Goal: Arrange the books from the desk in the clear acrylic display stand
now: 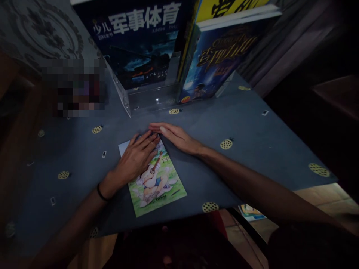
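Note:
A thin illustrated booklet or card lies on the table at a slight slant; its cover has a figure with a guitar on green grass. My left hand, with a dark band at the wrist, rests flat over the upper part of it, fingers stretched out. Beside the far right corner of the booklet, my right hand stands on its edge against the tabletop, its fingers extended together and close to the left fingertips. Nothing shows in the right palm. Part of the picture is hidden under my left hand.
Upright books stand in a clear holder at the back: a dark one, a blue one and a yellow one. A blurred-out patch is at the left. The grey-blue tablecloth has a pineapple print.

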{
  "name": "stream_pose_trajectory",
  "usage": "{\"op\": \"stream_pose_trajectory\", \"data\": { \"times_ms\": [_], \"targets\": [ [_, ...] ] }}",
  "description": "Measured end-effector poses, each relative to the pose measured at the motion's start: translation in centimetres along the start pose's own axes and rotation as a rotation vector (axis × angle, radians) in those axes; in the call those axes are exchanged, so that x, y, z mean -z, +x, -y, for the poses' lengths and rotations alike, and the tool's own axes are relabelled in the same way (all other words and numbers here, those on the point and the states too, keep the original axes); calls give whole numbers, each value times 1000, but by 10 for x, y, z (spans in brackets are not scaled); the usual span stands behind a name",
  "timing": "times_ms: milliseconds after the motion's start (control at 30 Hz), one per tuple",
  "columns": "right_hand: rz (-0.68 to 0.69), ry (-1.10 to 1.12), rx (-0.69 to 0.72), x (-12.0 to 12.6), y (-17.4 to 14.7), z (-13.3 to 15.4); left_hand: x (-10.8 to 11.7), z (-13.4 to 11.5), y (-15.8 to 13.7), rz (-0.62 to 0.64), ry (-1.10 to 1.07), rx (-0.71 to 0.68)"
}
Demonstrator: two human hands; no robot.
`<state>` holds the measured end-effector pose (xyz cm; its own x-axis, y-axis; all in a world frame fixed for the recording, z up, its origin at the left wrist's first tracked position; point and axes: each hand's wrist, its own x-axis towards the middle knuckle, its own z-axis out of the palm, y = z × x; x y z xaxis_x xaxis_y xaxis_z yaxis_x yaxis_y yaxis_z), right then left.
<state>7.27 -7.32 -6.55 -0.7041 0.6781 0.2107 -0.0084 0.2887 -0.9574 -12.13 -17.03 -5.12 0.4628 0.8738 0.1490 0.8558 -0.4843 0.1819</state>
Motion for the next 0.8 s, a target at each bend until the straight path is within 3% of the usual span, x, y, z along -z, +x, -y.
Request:
{"op": "stream_pose_trajectory", "data": {
  "times_ms": [800],
  "targets": [
    [8, -24, -11, -3, -1, -3, 5, -74, -51, 92, -107, -250]
  ]
}}
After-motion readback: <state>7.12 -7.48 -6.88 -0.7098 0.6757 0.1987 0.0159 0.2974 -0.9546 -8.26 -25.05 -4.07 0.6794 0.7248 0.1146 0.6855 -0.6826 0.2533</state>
